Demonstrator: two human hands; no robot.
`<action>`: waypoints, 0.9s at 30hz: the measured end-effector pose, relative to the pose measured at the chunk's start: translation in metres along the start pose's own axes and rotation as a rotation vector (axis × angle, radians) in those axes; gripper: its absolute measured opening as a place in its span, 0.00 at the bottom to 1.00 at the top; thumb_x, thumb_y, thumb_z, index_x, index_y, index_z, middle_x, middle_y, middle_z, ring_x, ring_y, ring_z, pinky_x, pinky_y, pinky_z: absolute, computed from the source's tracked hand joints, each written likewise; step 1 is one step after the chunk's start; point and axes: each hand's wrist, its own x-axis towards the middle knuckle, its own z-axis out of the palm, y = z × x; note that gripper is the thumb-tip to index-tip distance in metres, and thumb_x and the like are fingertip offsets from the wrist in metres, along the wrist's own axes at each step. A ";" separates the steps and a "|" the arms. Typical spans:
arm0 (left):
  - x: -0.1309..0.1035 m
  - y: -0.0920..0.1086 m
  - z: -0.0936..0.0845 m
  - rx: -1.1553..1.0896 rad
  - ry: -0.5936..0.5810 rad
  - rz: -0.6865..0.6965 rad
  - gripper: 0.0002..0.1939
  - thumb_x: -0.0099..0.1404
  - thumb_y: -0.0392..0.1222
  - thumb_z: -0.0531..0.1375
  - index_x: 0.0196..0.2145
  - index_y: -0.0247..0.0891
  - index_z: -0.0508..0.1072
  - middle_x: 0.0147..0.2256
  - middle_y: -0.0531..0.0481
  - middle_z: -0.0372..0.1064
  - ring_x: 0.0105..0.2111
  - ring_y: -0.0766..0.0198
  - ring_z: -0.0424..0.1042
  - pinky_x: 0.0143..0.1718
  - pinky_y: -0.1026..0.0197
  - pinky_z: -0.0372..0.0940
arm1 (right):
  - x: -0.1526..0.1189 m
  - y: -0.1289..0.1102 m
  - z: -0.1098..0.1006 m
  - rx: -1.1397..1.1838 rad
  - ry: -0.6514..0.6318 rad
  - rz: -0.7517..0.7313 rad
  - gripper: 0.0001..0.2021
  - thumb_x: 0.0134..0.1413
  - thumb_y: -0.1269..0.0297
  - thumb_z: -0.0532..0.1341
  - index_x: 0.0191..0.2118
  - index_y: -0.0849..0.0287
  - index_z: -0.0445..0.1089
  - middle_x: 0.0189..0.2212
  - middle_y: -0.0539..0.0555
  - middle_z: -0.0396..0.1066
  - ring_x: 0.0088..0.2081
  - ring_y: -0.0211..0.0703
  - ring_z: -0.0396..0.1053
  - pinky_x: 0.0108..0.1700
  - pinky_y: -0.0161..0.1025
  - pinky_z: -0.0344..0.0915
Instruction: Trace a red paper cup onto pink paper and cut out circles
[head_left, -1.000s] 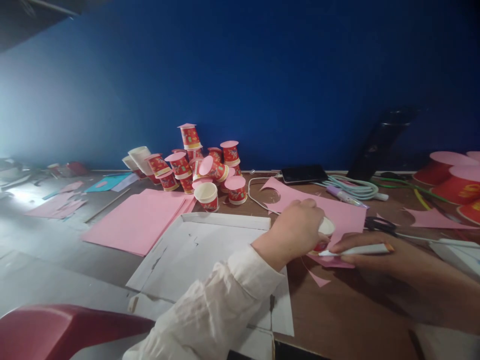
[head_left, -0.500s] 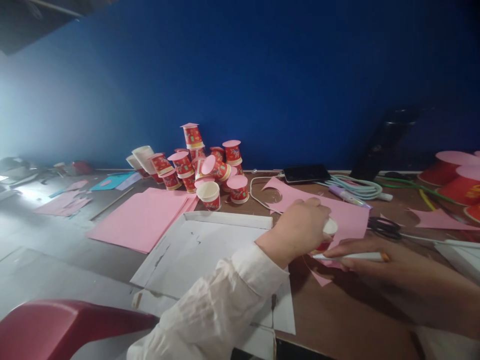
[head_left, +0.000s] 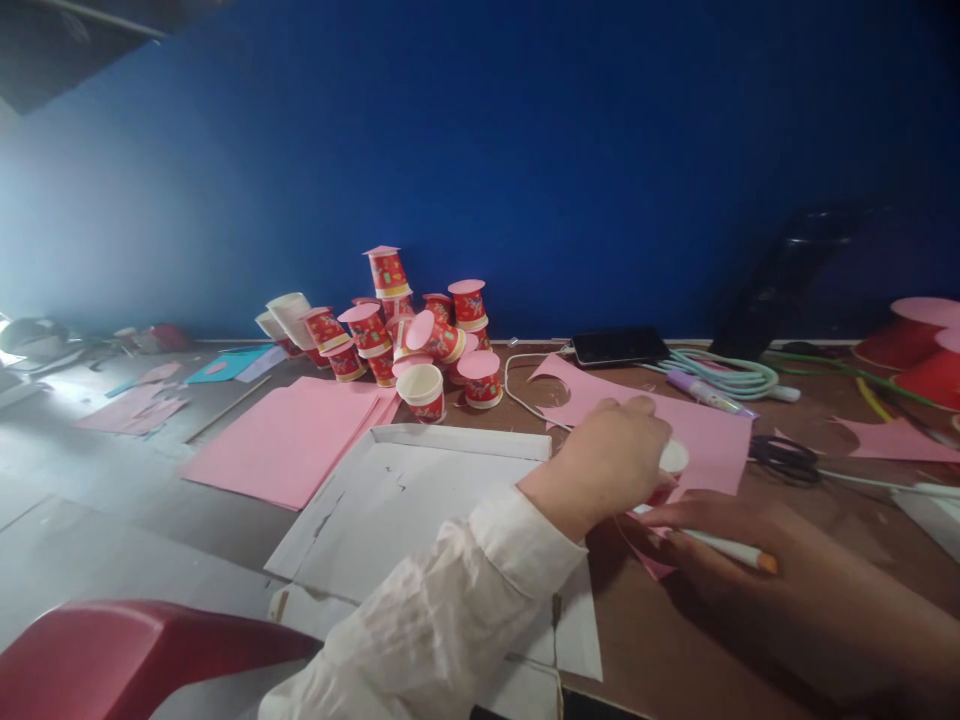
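- The white pen was clamped between the fingers of the right hand, its long axis slanted, tip pointed left beside the cup's base, orange end right and nearer.
- The paper cup was gripped by the curled left hand, mouth up, over the pink sheet.
- Beyond, red cups were stacked on the tabletop.

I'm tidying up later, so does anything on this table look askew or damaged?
One red cup lies tipped sideways in the cluster, unlike the upturned cups around it. The white cardboard has dark, ragged marks, possibly tears.
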 end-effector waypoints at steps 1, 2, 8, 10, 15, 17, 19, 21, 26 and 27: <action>0.000 0.001 -0.001 -0.001 -0.009 -0.007 0.12 0.66 0.44 0.64 0.43 0.35 0.79 0.44 0.43 0.71 0.43 0.54 0.72 0.47 0.55 0.67 | -0.004 0.001 0.002 0.045 -0.163 0.001 0.13 0.63 0.49 0.61 0.40 0.40 0.84 0.38 0.53 0.84 0.37 0.50 0.82 0.38 0.37 0.78; 0.000 0.001 -0.002 -0.001 -0.020 -0.013 0.12 0.66 0.45 0.64 0.43 0.35 0.79 0.45 0.43 0.71 0.43 0.54 0.72 0.47 0.55 0.67 | -0.008 0.002 0.005 0.074 -0.210 0.029 0.13 0.65 0.51 0.59 0.43 0.40 0.83 0.42 0.53 0.84 0.41 0.51 0.82 0.40 0.38 0.78; 0.000 0.003 -0.004 0.002 -0.042 -0.020 0.13 0.66 0.45 0.63 0.45 0.35 0.79 0.46 0.42 0.71 0.44 0.53 0.72 0.47 0.54 0.67 | -0.033 0.012 0.024 0.081 -0.090 0.132 0.10 0.63 0.49 0.60 0.43 0.42 0.79 0.38 0.49 0.84 0.36 0.49 0.82 0.35 0.36 0.78; 0.001 0.004 -0.006 0.000 -0.055 -0.024 0.13 0.66 0.45 0.64 0.45 0.35 0.79 0.47 0.42 0.72 0.44 0.53 0.72 0.47 0.54 0.68 | -0.037 0.012 0.030 0.062 -0.032 0.126 0.10 0.62 0.48 0.62 0.40 0.43 0.78 0.33 0.48 0.83 0.30 0.47 0.81 0.30 0.36 0.76; 0.001 0.005 -0.010 -0.005 -0.072 -0.030 0.13 0.66 0.43 0.64 0.45 0.35 0.79 0.46 0.42 0.72 0.44 0.53 0.72 0.46 0.55 0.68 | -0.037 0.006 0.043 0.033 0.091 0.026 0.11 0.63 0.49 0.60 0.40 0.46 0.77 0.34 0.50 0.83 0.31 0.46 0.81 0.32 0.36 0.77; 0.000 0.004 -0.009 -0.004 -0.060 -0.025 0.12 0.66 0.43 0.64 0.44 0.35 0.79 0.46 0.42 0.72 0.44 0.53 0.72 0.45 0.55 0.68 | -0.036 0.006 0.046 0.026 0.104 -0.002 0.11 0.64 0.51 0.60 0.42 0.47 0.77 0.36 0.51 0.84 0.34 0.47 0.82 0.36 0.37 0.78; 0.000 0.003 -0.006 0.002 -0.045 -0.013 0.12 0.67 0.44 0.63 0.44 0.34 0.79 0.45 0.42 0.71 0.44 0.53 0.72 0.45 0.55 0.68 | -0.035 0.005 0.049 0.013 0.116 -0.020 0.10 0.65 0.53 0.60 0.43 0.47 0.77 0.39 0.51 0.84 0.36 0.47 0.83 0.39 0.38 0.79; 0.000 0.002 -0.003 0.004 -0.029 -0.002 0.12 0.67 0.45 0.63 0.44 0.34 0.79 0.45 0.42 0.71 0.44 0.53 0.72 0.46 0.55 0.68 | -0.034 0.004 0.051 0.000 0.128 -0.034 0.10 0.65 0.54 0.60 0.44 0.48 0.77 0.40 0.51 0.84 0.37 0.48 0.83 0.39 0.38 0.79; 0.000 0.002 -0.002 0.002 -0.025 0.001 0.12 0.66 0.44 0.63 0.43 0.34 0.79 0.45 0.41 0.72 0.43 0.52 0.72 0.44 0.54 0.69 | -0.029 0.000 0.052 -0.042 0.132 -0.092 0.09 0.65 0.57 0.59 0.43 0.48 0.76 0.38 0.49 0.84 0.36 0.46 0.83 0.38 0.37 0.78; 0.000 0.002 -0.002 0.003 -0.028 0.001 0.12 0.67 0.44 0.63 0.43 0.34 0.79 0.45 0.41 0.72 0.43 0.52 0.72 0.44 0.54 0.69 | -0.028 0.000 0.052 -0.052 0.137 -0.110 0.08 0.65 0.58 0.59 0.42 0.48 0.76 0.37 0.49 0.84 0.35 0.46 0.83 0.37 0.36 0.78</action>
